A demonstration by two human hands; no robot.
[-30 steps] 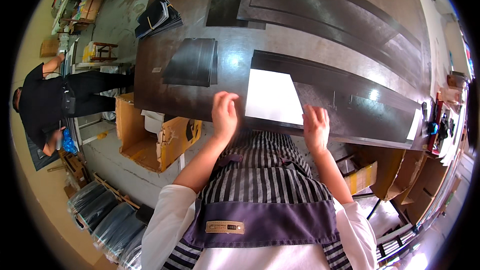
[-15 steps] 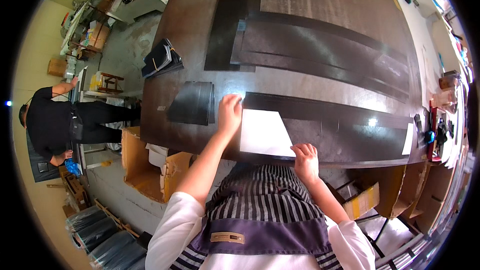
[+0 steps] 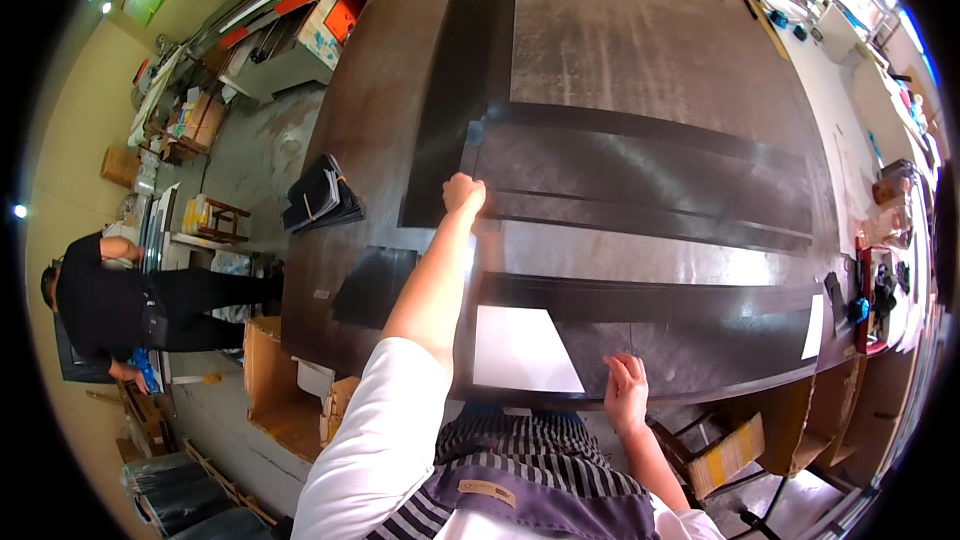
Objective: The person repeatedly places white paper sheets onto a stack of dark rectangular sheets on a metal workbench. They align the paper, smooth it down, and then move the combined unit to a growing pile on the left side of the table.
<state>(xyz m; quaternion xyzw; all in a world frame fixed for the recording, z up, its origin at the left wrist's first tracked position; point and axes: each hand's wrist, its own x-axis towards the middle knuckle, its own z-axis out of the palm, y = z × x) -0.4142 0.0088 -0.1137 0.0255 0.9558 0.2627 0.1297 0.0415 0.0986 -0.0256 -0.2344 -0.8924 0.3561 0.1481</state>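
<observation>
My left hand (image 3: 465, 196) is reached out over the table, its fingers closed beside the left end of a long dark sheet (image 3: 640, 165). Whatever those fingers hold, if anything, is hidden. Close to the front edge, my right hand (image 3: 626, 392) has its fingers curled together, just right of a white slant-sided sheet (image 3: 522, 352) and apart from it. That white sheet lies on another long dark sheet (image 3: 690, 345) along the near edge. A white strip (image 3: 813, 328) lies at this dark sheet's right end.
A stack of dark pieces (image 3: 372, 285) and a banded bundle (image 3: 322, 198) lie on the table's left side. An open cardboard box (image 3: 268, 380) stands below the left corner. A person in black (image 3: 110, 305) works at the far left. Tools crowd the right side.
My left hand has left the white sheet's upper corner and reached farther away, to the middle sheets. My right hand has let go of the white sheet's lower corner. The view has shifted.
</observation>
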